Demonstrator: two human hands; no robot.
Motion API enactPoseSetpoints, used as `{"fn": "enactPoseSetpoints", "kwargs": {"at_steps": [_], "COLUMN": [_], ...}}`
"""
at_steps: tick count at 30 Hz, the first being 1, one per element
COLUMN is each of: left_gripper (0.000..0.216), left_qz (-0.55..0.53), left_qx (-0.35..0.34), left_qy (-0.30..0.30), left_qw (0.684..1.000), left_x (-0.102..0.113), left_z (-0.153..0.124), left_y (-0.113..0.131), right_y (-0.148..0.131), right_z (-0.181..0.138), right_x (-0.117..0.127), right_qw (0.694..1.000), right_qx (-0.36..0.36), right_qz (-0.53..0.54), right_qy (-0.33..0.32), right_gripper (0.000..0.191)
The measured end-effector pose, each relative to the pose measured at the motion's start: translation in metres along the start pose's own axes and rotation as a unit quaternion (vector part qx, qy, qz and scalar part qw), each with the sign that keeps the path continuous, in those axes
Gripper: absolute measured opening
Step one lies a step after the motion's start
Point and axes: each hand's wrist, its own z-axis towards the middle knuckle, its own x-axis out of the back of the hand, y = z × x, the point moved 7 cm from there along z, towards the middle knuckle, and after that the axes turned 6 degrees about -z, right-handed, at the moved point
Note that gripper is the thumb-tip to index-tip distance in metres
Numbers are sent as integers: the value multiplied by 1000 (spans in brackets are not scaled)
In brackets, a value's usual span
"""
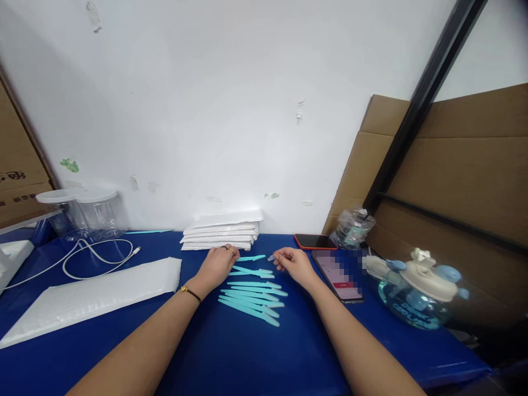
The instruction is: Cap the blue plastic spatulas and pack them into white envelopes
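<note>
My left hand [220, 263] is closed on the handle end of a turquoise eyebrow razor [252, 258], whose blade end points right. Opposite it, my right hand [293, 263] pinches a small translucent cap [271, 257] just off the razor's tip; the two look apart. Below my hands, several more turquoise razors [251, 297] lie fanned out on the blue table, blade ends to the right. A couple of them [256, 272] lie crossed right under my left fingers, partly hidden there.
A stack of white padded envelopes [223, 230] stands by the wall. One larger envelope [103, 297] lies left, near a white cable [88, 264] and clear jars [97, 214]. To the right are two phones [315, 241], a wrapped cup [355, 228] and a blue water bottle [421, 294].
</note>
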Motion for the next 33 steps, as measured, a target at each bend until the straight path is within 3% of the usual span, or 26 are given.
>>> {"fn": "enactPoseSetpoints", "kwargs": {"at_steps": [12, 16, 23, 26, 30, 33], "left_gripper": [24, 22, 25, 26, 29, 62], "left_qz": [-29, -74, -190, -176, -113, -96], "left_qx": [-12, -12, 30, 24, 1, -24], "left_qy": [9, 7, 11, 2, -43, -135], "left_qw": [999, 997, 981, 984, 993, 986], "left_x": [2, 0, -1, -1, -5, -18], "left_z": [-1, -1, 0, -1, -8, -18], "left_y": [14, 13, 16, 20, 22, 22], "right_y": [-18, -20, -21, -21, -26, -35], "right_z": [-6, -8, -11, -10, -9, -17], "right_x": [-12, -13, -19, -17, -9, -14], "right_qw": [999, 998, 985, 993, 992, 967], "right_qx": [3, -3, -41, -26, 38, 83], "right_qz": [42, 48, 164, 105, -117, -231], "right_qy": [-26, -44, -41, -41, -29, -72], "right_gripper": [33, 32, 34, 33, 26, 33]}}
